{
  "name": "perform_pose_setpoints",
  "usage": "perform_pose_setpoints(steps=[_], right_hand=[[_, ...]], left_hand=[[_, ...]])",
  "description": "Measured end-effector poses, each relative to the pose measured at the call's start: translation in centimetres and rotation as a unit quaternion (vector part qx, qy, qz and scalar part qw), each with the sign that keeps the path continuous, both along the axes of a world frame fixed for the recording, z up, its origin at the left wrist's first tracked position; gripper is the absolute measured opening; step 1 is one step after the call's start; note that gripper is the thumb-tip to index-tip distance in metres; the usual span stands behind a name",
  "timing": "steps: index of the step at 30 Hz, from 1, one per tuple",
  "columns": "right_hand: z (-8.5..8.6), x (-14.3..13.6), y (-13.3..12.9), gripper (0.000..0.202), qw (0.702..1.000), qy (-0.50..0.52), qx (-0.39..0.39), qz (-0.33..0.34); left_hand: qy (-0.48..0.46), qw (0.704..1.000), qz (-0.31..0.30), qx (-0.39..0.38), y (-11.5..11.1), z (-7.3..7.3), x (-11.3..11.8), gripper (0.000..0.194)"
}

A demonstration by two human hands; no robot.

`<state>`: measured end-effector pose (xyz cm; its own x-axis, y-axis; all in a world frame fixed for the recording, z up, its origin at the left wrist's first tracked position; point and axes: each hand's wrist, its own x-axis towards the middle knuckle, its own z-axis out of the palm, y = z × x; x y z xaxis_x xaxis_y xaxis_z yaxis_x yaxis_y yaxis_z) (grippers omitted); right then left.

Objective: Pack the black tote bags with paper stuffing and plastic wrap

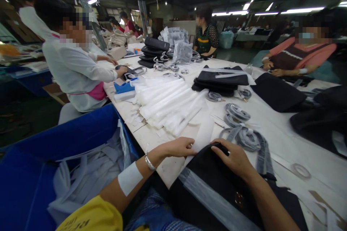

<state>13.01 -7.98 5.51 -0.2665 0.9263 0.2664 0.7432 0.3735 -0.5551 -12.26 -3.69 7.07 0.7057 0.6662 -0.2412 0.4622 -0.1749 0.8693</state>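
Observation:
A black bag point(217, 180) lies at the near table edge, partly over my lap, with a translucent wrapped strip point(214, 202) across it and a small gold clasp point(239, 199). My left hand point(182, 147) has its fingers closed on a white foam sheet point(204, 133) at the bag's top left corner. My right hand point(230, 155) grips the bag's upper edge between thumb and fingers. Beyond my hands, many white foam sheets point(168, 104) lie in a spread pile. Coiled grey straps point(248, 139) sit just past my right hand.
A blue bin point(89, 122) with white foam scraps stands at my left. Stacked black bags point(221, 81) lie mid-table, others at right. A tape roll point(300, 170) rests at right. Co-workers sit at the left, far side and right.

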Motion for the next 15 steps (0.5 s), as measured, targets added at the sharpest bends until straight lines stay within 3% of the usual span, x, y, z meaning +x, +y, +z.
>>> perform_pose_setpoints(steps=[4, 7, 10, 12, 15], right_hand=[[0.2, -0.5, 0.1, 0.029, 0.991, 0.007, 0.127, -0.043], [2.0, -1.8, 1.0, 0.03, 0.988, -0.02, 0.153, -0.004], [4.2, -3.7, 3.2, 0.039, 0.985, -0.104, 0.069, 0.122], [5.4, -4.8, 5.1, 0.038, 0.966, -0.171, -0.014, 0.192], [5.8, -5.8, 8.0, 0.028, 0.931, -0.227, -0.148, 0.244]], left_hand=[[0.073, 0.995, -0.061, 0.024, 0.0, 1.0, 0.0, 0.019], [0.084, 0.993, -0.067, 0.051, -0.2, 0.7, 0.4, 0.018], [0.073, 0.994, -0.034, 0.071, -0.2, -0.9, 0.4, 0.015], [0.04, 0.999, 0.008, 0.028, 0.0, -2.2, 0.2, 0.012], [0.0, 0.999, 0.052, -0.013, -0.3, -3.5, -0.4, 0.019]])
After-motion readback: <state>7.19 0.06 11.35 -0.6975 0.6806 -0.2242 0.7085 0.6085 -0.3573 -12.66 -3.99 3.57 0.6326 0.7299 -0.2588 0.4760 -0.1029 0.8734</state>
